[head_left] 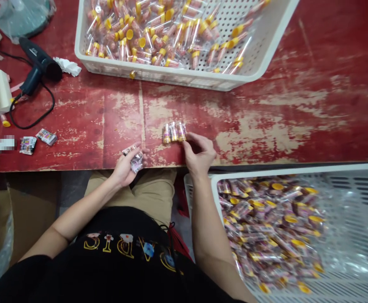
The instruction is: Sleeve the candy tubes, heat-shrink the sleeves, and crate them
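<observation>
- Clear plastic, with printed purplish labels and yellow caps: that is how the small tubes [173, 131] look, three of them lying side by side in a tight row near the middle of the frame, on the worn red table [297, 105].
- The right hand [199, 153] sits just below and right of that row, fingertips touching the rightmost tube, fingers bent and loosely apart.
- The left hand [126, 167], lower and to the left at the table edge, has its fingers curled and clamped around a small bundle of labelled tubes [135, 159].
- A white perforated basket [266, 50] at the top centre holds many tubes with yellow caps.
- A second white basket [344, 185] at the lower right is filled with labelled tubes.
- A black heat gun [37, 63] with its cord lies at the upper left.
</observation>
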The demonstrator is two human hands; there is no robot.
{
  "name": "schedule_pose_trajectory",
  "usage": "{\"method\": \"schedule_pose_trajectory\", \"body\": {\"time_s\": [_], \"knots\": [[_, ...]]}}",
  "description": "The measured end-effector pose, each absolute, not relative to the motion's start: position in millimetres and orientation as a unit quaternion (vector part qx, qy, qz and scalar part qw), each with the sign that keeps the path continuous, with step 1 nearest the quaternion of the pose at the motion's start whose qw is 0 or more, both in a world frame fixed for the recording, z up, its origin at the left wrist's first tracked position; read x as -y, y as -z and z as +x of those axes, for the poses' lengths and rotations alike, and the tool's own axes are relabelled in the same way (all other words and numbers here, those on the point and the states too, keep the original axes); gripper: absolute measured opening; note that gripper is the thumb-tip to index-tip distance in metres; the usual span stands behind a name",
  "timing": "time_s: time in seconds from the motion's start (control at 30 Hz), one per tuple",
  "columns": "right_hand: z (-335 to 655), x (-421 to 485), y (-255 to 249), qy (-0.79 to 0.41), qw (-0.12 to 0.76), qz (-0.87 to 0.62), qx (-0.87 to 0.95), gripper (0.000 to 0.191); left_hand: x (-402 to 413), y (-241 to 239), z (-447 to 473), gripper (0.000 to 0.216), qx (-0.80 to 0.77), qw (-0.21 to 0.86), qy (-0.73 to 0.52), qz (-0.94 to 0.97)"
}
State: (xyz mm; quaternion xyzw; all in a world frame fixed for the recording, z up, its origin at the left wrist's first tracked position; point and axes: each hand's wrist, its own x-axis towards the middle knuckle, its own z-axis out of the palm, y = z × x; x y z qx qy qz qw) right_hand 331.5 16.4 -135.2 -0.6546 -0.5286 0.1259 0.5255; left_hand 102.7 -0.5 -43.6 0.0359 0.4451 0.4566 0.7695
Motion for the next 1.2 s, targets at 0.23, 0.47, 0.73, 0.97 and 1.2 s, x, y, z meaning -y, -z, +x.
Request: {"method": "schedule_pose_trajectory", "body": {"time_s": [0.23, 0.47, 0.73, 0.97, 1.2], "knots": [[258.0, -4.6, 52.7, -0.355, 0.466, -0.517, 0.623, 0.019, -12.5, 41.0, 111.8, 0.031, -0.433, 0.744, -0.509, 0.029], [238.1, -19.4, 52.4, -0.403, 0.412, -0.515, 0.635, 0.019, -15.8, 35.4, 107.5, 0.023, -0.424, 0.73, -0.536, 0.029], [237.1, -16.2, 45.6, -0.647, 0.463, -0.486, 0.363, 0.044, -4.2, 50.6, 93.9, 0.018, -0.472, 0.655, -0.572, 0.145], [231.0, -3.6, 53.7, -0.79, 0.38, -0.408, 0.254, 0.048, 3.8, 46.9, 92.5, 0.045, -0.466, 0.643, -0.535, 0.288], [227.9, 3.7, 54.6, -0.579, 0.522, -0.485, 0.396, 0.046, 3.0, 29.1, 99.9, 0.054, -0.445, 0.719, -0.518, 0.13]]}}
